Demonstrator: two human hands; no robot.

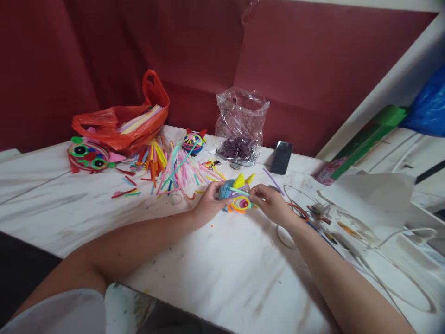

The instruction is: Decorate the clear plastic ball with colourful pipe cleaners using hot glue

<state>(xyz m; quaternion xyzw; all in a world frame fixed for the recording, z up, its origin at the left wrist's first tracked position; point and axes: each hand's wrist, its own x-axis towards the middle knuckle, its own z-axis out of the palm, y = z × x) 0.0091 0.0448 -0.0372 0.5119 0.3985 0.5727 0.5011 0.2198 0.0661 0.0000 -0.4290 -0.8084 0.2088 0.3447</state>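
Near the middle of the table, a small craft figure (226,191) is covered in pipe cleaners: blue on its left side, yellow horns on top, a yellow-ringed eye with a red centre, and orange at its base. My left hand (210,203) grips its left side, thumb toward the front. A pale green pipe cleaner (239,191) lies across the upper front of the figure. Its right end reaches the closed fingertips of my right hand (267,200), which seem to pinch it. Those fingertips hide part of the figure's right side.
Loose pipe cleaners (179,174) are heaped behind left, beside a red plastic bag (121,121). Two finished-looking craft figures stand there, one large (86,157), one small (193,142). Behind are a clear bag (242,123) and a phone (281,157). Cables (365,260) and tools lie right.
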